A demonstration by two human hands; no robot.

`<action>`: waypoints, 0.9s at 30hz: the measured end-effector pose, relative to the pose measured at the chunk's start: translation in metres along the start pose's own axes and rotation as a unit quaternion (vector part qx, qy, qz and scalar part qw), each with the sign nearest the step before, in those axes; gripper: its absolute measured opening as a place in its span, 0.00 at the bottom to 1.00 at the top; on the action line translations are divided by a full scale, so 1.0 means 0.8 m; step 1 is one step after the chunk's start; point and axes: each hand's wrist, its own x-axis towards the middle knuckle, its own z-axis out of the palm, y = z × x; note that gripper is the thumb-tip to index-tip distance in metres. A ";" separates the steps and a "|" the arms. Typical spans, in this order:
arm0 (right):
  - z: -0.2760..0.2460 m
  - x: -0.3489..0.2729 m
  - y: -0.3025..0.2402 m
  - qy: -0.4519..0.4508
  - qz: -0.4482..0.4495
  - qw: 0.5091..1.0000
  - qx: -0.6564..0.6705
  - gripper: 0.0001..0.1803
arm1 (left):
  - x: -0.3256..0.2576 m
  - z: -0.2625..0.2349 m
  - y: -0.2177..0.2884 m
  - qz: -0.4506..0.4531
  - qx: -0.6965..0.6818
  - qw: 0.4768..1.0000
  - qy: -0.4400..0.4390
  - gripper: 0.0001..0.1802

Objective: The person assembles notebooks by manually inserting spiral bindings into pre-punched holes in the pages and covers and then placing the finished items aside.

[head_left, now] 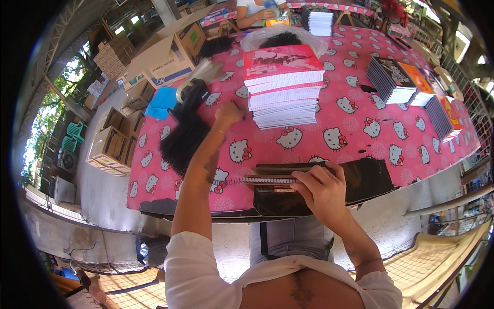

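My right hand point(321, 189) lies with fingers curled over a low pile of spiral notebooks point(270, 180) at the near edge of the pink cartoon-cat tablecloth point(350, 129). A black sheet point(368, 177) sits under and to the right of that pile. My left hand point(229, 112) reaches far forward with fingers bent, right beside the left side of a tall stack of notebooks point(283, 85) with a red cover on top. Whether it holds anything is unclear.
A heap of black spiral coils point(180, 139) lies left of my left arm, with a blue sheet point(162, 102) beyond. Cardboard boxes point(164, 51) stand far left. More notebook stacks point(393, 80) point(442, 116) line the right. Another person point(254, 11) sits at the far end.
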 end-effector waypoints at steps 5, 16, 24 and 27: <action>-0.005 0.010 -0.021 -0.005 -0.007 0.998 0.068 0.13 | 0.024 -0.045 -0.119 0.014 -0.190 0.980 -0.051 0.27; 0.006 -0.005 -0.010 0.012 0.021 0.997 0.073 0.09 | -0.448 -0.168 0.031 0.120 -0.650 0.714 -0.232 0.34; 0.012 -0.010 -0.011 0.037 0.006 0.996 0.083 0.11 | -0.489 -0.069 0.066 -0.118 -0.729 0.539 -0.406 0.27; 0.012 -0.012 -0.008 0.038 -0.004 0.997 0.064 0.14 | -0.478 -0.067 0.074 -0.115 -0.733 0.539 -0.399 0.27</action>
